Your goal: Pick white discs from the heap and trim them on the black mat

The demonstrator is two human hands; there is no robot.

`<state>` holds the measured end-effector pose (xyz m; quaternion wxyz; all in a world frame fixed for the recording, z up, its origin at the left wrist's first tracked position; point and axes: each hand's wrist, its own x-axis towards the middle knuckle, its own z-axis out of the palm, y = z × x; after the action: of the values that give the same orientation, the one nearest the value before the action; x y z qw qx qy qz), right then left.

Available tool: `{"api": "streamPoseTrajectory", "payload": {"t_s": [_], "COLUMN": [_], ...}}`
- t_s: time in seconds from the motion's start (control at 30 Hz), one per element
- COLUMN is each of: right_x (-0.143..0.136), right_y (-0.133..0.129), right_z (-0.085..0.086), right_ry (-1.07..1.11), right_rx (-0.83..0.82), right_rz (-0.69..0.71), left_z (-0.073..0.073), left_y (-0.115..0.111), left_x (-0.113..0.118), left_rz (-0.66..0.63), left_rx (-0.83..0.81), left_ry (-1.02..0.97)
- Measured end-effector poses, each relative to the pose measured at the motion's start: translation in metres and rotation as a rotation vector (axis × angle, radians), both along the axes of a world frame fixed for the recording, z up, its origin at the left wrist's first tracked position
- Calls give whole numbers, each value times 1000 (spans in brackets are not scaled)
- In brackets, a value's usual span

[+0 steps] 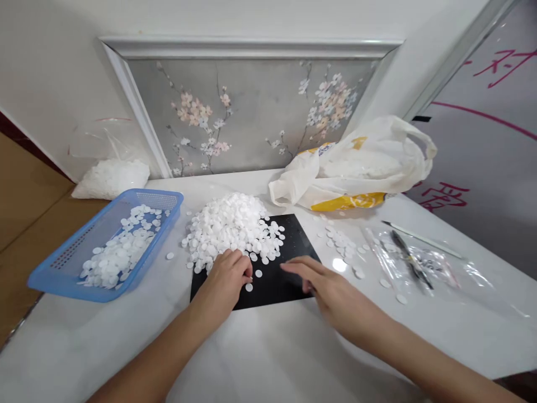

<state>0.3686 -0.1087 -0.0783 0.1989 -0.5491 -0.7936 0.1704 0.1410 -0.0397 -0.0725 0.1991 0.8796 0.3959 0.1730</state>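
A large heap of small round white discs (pixel 230 226) spreads over the back left of a black board (pixel 272 285). At the heap's front edge is my left hand (pixel 229 282), its fingers curled in and its thumb close against them. Whatever these fingers hold, if anything, is hidden. Just below the thumb tip lies a single white disc (pixel 249 287), and another loose disc (pixel 258 273) is slightly farther back. My right hand (pixel 316 277) hovers over the board's right side, index finger stretched left and thumb apart, with nothing visible in it.
At left stands a blue basket (pixel 62 280) partly filled with discs, with a clear bag of white pieces (pixel 113 178) behind it. A white and yellow plastic bag (pixel 356 168) lies at the back. To the right are scattered discs (pixel 339 240), clear packets (pixel 440 268), a black pen (pixel 411 258) and a white stick (pixel 423 239).
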Motion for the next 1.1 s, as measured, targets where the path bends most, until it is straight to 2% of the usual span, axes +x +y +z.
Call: {"api": "streamPoseTrajectory", "payload": {"t_s": [0.07, 0.13, 0.27, 0.37, 0.43, 0.5, 0.53, 0.73, 0.8, 0.87, 0.9, 0.93, 1.03, 1.1], "right_x": [-23, -41, -56, -49, -38, -23, -16, 11, 11, 8, 6, 4, -3, -7], "right_y": [7, 17, 33, 33, 32, 32, 33, 29, 25, 22, 22, 22, 23, 25], "right_z": [15, 24, 27, 30, 33, 34, 34, 35, 41, 47, 49, 50, 47, 42], "right_ry": [171, 247, 342, 419, 497, 519, 477, -5, -52, 26, 106, 201, 447, 496], "right_rx": [-106, -211, -258, -280, -296, -295, -310, -401, -483, -566, -585, -592, -567, -482], "right_rz": [-36, -26, 113, 203, 143, 31, 19, 370, 555, 720, 720, 655, 276, 91], "left_z": [6, 12, 21, 28, 33, 36, 37, 31, 28, 25, 24, 23, 21, 20], "left_y": [-3, -9, -21, -24, -23, -20, -19, -13, -13, -14, -15, -16, -21, -24], "left_x": [-1, -2, 0, 2, 2, 1, 0, -2, -1, 1, 2, 3, 6, 8], "left_rz": [18, 70, 208, 271, 282, 287, 289, 310, 331, 350, 358, 364, 369, 369], "left_rx": [-39, -118, -267, -448, -589, -649, -656, -684, -727, -785, -810, -828, -834, -859], "left_ry": [-36, -112, -253, -433, -616, -737, -763, -746, -725, -708, -700, -693, -698, -748]}}
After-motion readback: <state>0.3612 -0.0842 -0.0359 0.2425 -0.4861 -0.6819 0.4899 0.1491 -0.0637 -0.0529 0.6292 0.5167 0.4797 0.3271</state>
